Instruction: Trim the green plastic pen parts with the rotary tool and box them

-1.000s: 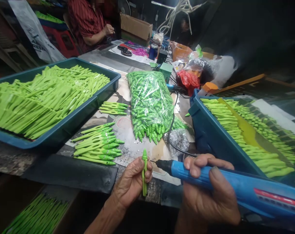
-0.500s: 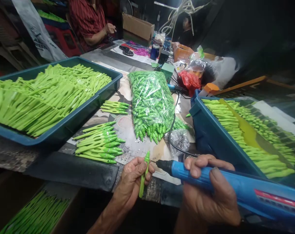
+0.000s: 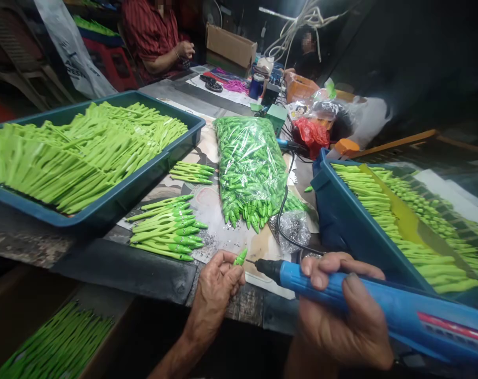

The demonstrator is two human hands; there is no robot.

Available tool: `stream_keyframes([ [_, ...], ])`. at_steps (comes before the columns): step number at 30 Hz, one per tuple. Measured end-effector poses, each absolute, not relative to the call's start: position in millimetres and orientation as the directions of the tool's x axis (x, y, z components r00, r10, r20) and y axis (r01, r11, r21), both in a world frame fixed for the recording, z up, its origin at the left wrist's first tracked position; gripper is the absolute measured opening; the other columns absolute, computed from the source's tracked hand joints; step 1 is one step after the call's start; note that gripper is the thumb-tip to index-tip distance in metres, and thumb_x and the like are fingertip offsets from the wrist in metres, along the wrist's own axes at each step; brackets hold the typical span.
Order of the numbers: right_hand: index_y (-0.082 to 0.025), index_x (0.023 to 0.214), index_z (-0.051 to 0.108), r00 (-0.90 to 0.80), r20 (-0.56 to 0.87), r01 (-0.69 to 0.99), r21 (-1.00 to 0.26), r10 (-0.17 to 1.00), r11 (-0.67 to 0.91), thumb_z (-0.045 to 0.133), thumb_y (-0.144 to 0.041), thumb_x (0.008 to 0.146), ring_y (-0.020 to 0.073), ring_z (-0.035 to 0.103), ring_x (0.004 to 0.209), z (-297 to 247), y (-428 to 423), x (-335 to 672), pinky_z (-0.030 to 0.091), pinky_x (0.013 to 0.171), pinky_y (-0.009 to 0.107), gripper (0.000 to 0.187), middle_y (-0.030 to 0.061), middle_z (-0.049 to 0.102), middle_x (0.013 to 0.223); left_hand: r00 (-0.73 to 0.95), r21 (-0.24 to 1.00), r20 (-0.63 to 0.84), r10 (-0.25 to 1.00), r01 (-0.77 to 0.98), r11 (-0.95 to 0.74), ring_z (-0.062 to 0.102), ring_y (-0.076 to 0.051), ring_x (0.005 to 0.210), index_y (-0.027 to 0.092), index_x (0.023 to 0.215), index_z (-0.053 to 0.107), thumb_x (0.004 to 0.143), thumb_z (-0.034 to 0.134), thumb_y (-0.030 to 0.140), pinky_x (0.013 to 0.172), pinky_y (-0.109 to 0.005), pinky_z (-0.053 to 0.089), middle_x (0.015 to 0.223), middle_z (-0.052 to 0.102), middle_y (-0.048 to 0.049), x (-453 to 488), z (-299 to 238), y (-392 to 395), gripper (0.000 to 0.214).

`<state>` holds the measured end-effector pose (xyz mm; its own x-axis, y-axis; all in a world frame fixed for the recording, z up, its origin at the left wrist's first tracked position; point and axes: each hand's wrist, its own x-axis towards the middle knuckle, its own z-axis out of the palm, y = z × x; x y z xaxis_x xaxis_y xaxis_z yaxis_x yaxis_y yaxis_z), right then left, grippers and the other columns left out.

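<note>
My left hand (image 3: 217,281) is closed round a slim green plastic piece (image 3: 241,257); only its tip shows above my fingers. My right hand (image 3: 341,310) grips a blue electric screwdriver (image 3: 380,305), whose dark bit points left and ends just right of the green tip. Both hands hover over the near edge of the table. A row of assembled green pieces (image 3: 165,229) lies on the table left of my left hand, with a smaller bunch (image 3: 193,172) farther back.
A teal tray (image 3: 116,197) heaped with green handles sits at left. Another teal tray (image 3: 341,221) of green parts stands at right. A clear bag of green caps (image 3: 248,166) lies between them, with a black cord (image 3: 282,210) beside it. A person in a red shirt (image 3: 152,37) sits beyond.
My left hand has turned the green piece from upright to lying down inside my fingers, so only the tip shows. The screwdriver has stayed nearly still.
</note>
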<state>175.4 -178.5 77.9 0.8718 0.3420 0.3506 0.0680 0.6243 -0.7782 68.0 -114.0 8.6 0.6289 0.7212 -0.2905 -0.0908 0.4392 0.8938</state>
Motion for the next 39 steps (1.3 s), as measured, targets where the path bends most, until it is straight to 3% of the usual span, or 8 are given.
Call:
stream_keyframes([
  [10,-0.017,0.079,0.054,0.863,0.346,0.043,-0.776,0.368,0.629,0.046,-0.01,0.068,0.0099,0.046,0.05,77.3,-177.9,172.2,0.04,0.059,0.03,0.015,0.0013,0.057,0.069,0.584,0.891,-0.34,0.737,-0.051,0.451,0.042,-0.008,0.055,0.016,0.092,0.051,0.078,0.054,0.03,0.052,-0.02,0.033,0.067,0.059,0.0001,62.4,10.3,-116.7,0.021],
  [16,-0.017,0.079,0.054,0.844,0.358,0.033,-0.778,0.399,0.627,0.046,-0.011,0.068,0.0103,0.046,0.05,79.8,-177.6,168.4,0.04,0.059,0.03,0.014,0.0018,0.058,0.069,0.561,0.928,-0.326,0.761,0.035,0.371,0.044,-0.008,0.056,0.017,0.08,0.051,0.077,0.052,0.025,0.053,-0.02,0.032,0.065,0.059,0.0013,54.3,16.1,-118.6,0.009],
  [21,-0.017,0.078,0.054,0.828,0.359,0.025,-0.79,0.43,0.612,0.047,-0.011,0.067,0.0105,0.046,0.05,82.8,-178.6,161.5,0.039,0.059,0.029,0.014,0.0014,0.058,0.068,0.607,0.882,-0.336,0.72,-0.064,0.466,0.036,-0.007,0.053,0.018,0.08,0.048,0.081,0.048,0.03,0.051,-0.02,0.029,0.062,0.051,0.0038,38.3,20.5,-122.8,0.013],
  [28,-0.017,0.083,0.055,0.775,0.362,0.007,-0.824,0.517,0.566,0.048,-0.014,0.071,0.0106,0.046,0.053,84.9,-177.2,143.4,0.04,0.062,0.031,0.014,0.0013,0.057,0.072,0.558,0.791,-0.434,0.707,-0.14,0.596,0.038,-0.008,0.057,0.017,0.088,0.05,0.082,0.048,0.033,0.053,-0.023,0.03,0.073,0.056,-0.0007,-0.5,23.5,-134.8,0.017],
  [39,-0.018,0.082,0.054,0.721,0.315,-0.059,-0.86,0.618,0.507,0.051,-0.016,0.07,0.0103,0.044,0.053,89.4,-167.0,115.9,0.039,0.063,0.029,0.013,-0.0001,0.055,0.071,0.409,0.746,-0.555,0.724,-0.141,0.651,0.037,-0.008,0.054,0.013,0.069,0.054,0.077,0.051,0.028,0.051,-0.023,0.028,0.066,0.053,-0.0015,-39.5,18.5,-128.9,0.017],
])
